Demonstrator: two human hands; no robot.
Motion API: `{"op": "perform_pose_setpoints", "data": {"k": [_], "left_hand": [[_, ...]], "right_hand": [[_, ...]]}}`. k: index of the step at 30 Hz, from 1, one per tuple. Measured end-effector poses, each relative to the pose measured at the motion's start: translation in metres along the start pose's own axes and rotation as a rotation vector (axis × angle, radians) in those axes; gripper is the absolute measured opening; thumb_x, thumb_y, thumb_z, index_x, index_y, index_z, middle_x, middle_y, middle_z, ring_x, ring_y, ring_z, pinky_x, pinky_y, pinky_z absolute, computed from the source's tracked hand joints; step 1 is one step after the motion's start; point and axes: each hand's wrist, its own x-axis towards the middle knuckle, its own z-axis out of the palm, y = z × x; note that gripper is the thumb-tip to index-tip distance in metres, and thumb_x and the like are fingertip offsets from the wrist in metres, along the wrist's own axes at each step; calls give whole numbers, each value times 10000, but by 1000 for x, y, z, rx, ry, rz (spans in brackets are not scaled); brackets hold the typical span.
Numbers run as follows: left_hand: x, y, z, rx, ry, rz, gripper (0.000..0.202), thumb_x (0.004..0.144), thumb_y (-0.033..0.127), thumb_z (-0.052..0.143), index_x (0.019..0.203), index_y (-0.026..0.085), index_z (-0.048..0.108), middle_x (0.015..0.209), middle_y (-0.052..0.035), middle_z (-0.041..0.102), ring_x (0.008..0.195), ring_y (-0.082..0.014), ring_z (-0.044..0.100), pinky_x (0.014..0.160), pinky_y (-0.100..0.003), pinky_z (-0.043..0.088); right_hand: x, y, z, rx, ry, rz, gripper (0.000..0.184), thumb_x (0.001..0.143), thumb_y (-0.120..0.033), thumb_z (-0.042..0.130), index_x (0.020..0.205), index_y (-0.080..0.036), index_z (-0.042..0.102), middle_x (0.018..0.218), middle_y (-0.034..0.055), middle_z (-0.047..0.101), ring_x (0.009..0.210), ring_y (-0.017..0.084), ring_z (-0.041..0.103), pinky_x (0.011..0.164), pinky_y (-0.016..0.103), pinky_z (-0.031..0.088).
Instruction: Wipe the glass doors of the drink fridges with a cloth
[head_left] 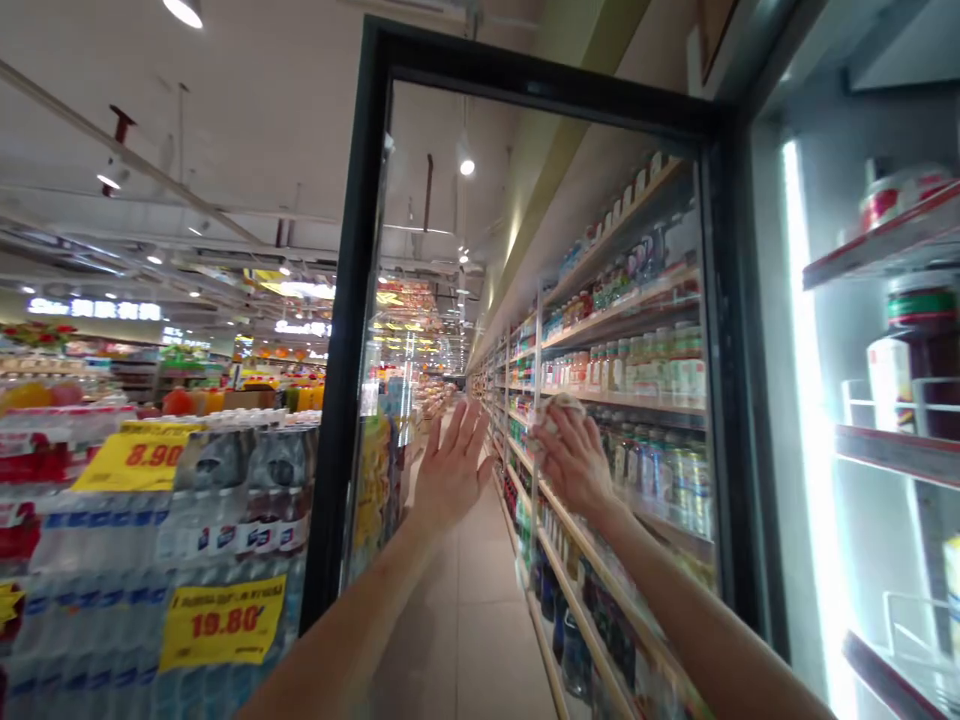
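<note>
A glass door (pixel 465 230) in a dark frame stands swung open in front of me, hinged on the right at a lit drinks cooler. Against the pane my left hand (pixel 452 475) lies flat, fingers spread, holding nothing. To its right, my right hand (pixel 576 462) presses a pale, crumpled cloth (pixel 561 408) to the glass, at about the same height. The fingers are bent over the cloth and cover part of it. Both arms reach up from the bottom of the view.
Stacked packs of bottled drinks (pixel 97 570) with yellow price signs (pixel 223 622) are on the left. Through the glass show long shelves of bottles (pixel 622 365) and a tiled aisle floor (pixel 450 620). The cooler's shelves (pixel 900 455) hold bottles at the right edge.
</note>
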Motion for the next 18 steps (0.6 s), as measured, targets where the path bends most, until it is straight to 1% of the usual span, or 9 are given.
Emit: {"op": "perform_pose_setpoints", "data": {"k": [1,4,6,7,10,12,13,16,18], "left_hand": [[0,1,0,-4,-6,-11,624,899,377,337,1430,186,71,1465,-66,242,1362,-220,207,1109,-455,171],[-1,5,0,-14,-17,-43,623,901,364,333,1431,188,58,1469,-69,226,1361,-231,208,1106,-467,171],[-1,6,1,-24,-14,-49,621,900,353,334,1432,193,56,1467,-70,232,1362,-231,202,1109,-471,163],[-1,6,1,-31,-9,-48,621,900,350,338,1432,198,57,1464,-69,240,1363,-229,198,1112,-471,158],[-2,4,4,-40,10,-52,622,896,342,351,1433,204,68,1456,-68,262,1365,-219,190,1119,-463,146],[-2,3,5,-42,23,-55,621,895,338,356,1433,205,74,1451,-68,276,1363,-215,197,1122,-457,138],[-2,3,6,-42,27,-55,622,895,336,355,1433,206,71,1449,-67,279,1362,-216,203,1123,-458,135],[-2,4,5,-38,26,-53,628,895,332,350,1434,205,53,1454,-65,266,1357,-227,218,1120,-467,132],[-2,4,6,-36,27,-50,632,895,342,353,1434,201,56,1459,-66,254,1355,-232,226,1120,-467,129]], "right_hand": [[-4,11,-3,-25,16,83,413,837,-257,413,1241,-279,496,1392,69,390,1314,255,300,1034,510,283],[-13,44,-9,-101,171,497,465,846,-247,357,1302,-214,440,1409,136,350,1308,311,297,987,584,291],[-9,41,-8,-124,249,625,495,847,-244,351,1335,-177,398,1417,170,321,1312,332,277,972,599,298],[-6,31,-5,-118,247,577,496,847,-243,358,1338,-179,394,1415,168,324,1318,327,268,979,586,300],[-1,0,2,-38,58,136,451,843,-248,404,1292,-267,449,1398,80,379,1328,257,269,1036,497,289],[-9,4,0,-18,-27,7,419,838,-251,422,1248,-304,487,1384,40,406,1325,234,281,1050,477,277],[-16,16,-3,-38,-15,80,419,836,-250,419,1245,-300,490,1386,43,404,1323,241,284,1044,491,277],[-30,59,-12,-138,149,521,475,844,-241,361,1313,-203,426,1413,138,344,1319,310,274,984,575,302],[-29,67,-12,-167,229,638,501,851,-252,346,1339,-147,389,1419,188,311,1318,339,261,966,593,309]]}}
